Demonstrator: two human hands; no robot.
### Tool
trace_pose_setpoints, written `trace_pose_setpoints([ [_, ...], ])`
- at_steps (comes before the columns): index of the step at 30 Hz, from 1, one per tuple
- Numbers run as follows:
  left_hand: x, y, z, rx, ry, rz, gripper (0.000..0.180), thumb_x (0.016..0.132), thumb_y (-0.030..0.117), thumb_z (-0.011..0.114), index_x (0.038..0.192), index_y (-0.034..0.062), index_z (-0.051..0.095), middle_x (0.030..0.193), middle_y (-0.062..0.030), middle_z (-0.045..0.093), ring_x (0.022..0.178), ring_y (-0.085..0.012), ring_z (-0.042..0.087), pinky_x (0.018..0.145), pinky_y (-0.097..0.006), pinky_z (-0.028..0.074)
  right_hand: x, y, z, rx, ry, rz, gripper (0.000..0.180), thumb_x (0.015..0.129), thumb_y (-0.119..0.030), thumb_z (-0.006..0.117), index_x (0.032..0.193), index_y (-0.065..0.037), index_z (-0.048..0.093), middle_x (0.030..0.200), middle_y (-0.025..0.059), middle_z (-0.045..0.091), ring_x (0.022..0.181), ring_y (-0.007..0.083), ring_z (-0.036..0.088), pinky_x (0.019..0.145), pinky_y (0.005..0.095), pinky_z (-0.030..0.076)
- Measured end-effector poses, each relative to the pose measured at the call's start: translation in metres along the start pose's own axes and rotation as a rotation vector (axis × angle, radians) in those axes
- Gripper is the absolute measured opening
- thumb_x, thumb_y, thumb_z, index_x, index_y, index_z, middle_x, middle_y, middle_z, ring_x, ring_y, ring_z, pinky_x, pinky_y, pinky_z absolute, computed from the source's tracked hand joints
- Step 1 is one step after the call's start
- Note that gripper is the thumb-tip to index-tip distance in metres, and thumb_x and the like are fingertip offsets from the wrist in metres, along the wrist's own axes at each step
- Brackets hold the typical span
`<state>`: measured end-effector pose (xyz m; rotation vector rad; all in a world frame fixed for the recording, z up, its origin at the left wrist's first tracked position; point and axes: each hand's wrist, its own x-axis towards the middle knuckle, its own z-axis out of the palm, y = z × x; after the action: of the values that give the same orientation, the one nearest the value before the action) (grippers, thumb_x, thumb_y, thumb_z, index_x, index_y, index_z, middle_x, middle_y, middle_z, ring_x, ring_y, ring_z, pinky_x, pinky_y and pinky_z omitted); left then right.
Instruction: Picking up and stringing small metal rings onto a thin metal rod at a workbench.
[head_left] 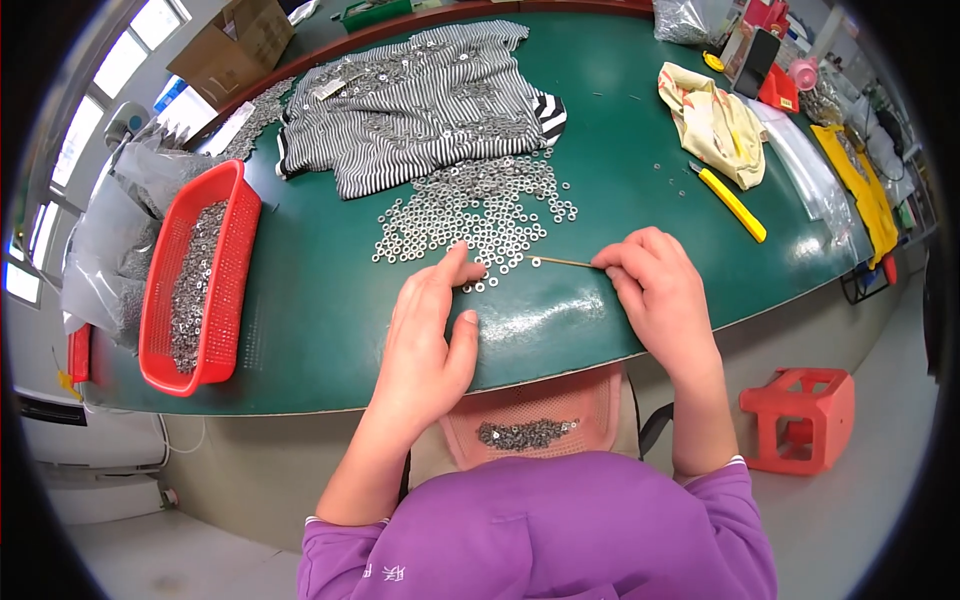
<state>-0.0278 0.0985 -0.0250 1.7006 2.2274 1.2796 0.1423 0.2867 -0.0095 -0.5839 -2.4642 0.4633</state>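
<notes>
Small silvery metal rings (470, 215) lie in a spread-out pile on the green table (330, 290), several of them loose at its near edge. At that near edge my left hand (428, 335) rests with its fingers stretched out and the thumb apart, fingertips beside the rings. Between thumb and fingers of my right hand (655, 285) is a thin brownish stick (565, 262), pointing left. Its tip is close to a single ring (536, 262); whether they touch I cannot tell. In front of me, below the table edge, a pink basket (600, 430) holds more small metal pieces.
Behind the pile a striped cloth (400, 120) has metal pieces scattered on it. A red basket (225, 320) of metal pieces stands at left. On the right lie a yellow cutter (735, 208), a cream cloth (715, 125) and plastic bags (810, 165). A red stool (800, 420) stands below.
</notes>
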Motion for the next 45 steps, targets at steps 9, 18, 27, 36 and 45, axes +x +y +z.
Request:
trace_pose_setpoints([
  [9,-0.002,0.002,0.002,-0.020,0.145,-0.173,0.057,0.087,-0.008,0.049,0.143,-0.0029,0.038,0.111,-0.0147,0.061,0.106,-0.0283,0.055,0.095,-0.038,0.044,0.002,-0.024,0.016,0.074,-0.048,-0.106,0.014,0.081,-0.003,0.067,0.092,-0.010,0.067,0.089,0.0056,0.056,0.086,0.0269,0.058,0.073,0.0386,0.050],
  [18,-0.003,0.002,0.000,-0.304,0.135,-0.250,0.053,0.092,-0.008,0.043,0.145,-0.0020,0.037,0.108,-0.0111,0.061,0.098,-0.0202,0.056,0.090,-0.033,0.047,0.007,-0.034,0.023,0.121,-0.066,-0.164,0.013,0.081,-0.003,0.067,0.091,-0.010,0.067,0.088,0.0061,0.056,0.085,0.0274,0.057,0.073,0.0392,0.050],
  [27,-0.005,-0.007,0.004,-0.339,0.255,-0.256,0.058,0.091,-0.009,0.039,0.148,-0.0005,0.032,0.124,-0.0131,0.051,0.104,-0.0182,0.053,0.093,-0.032,0.046,0.008,-0.035,0.025,0.111,-0.086,-0.166,0.015,0.081,-0.002,0.068,0.092,-0.011,0.069,0.088,0.0042,0.057,0.087,0.0251,0.058,0.074,0.0367,0.050],
  [36,-0.004,-0.008,0.005,-0.323,0.265,-0.244,0.056,0.092,-0.007,0.041,0.147,-0.0014,0.031,0.126,-0.0143,0.050,0.107,-0.0204,0.054,0.095,-0.033,0.046,0.006,-0.035,0.018,0.146,-0.159,-0.242,0.017,0.077,-0.003,0.068,0.091,-0.012,0.067,0.087,0.0040,0.055,0.084,0.0257,0.057,0.072,0.0378,0.048],
  [45,0.001,0.007,-0.001,0.082,0.006,-0.081,0.070,0.085,-0.005,0.051,0.150,-0.0014,0.026,0.133,-0.0144,0.056,0.123,-0.0328,0.048,0.108,-0.046,0.032,-0.015,-0.021,-0.013,0.298,-0.369,-0.326,0.021,0.074,0.000,0.070,0.091,-0.013,0.070,0.087,0.0029,0.059,0.084,0.0258,0.058,0.074,0.0365,0.049],
])
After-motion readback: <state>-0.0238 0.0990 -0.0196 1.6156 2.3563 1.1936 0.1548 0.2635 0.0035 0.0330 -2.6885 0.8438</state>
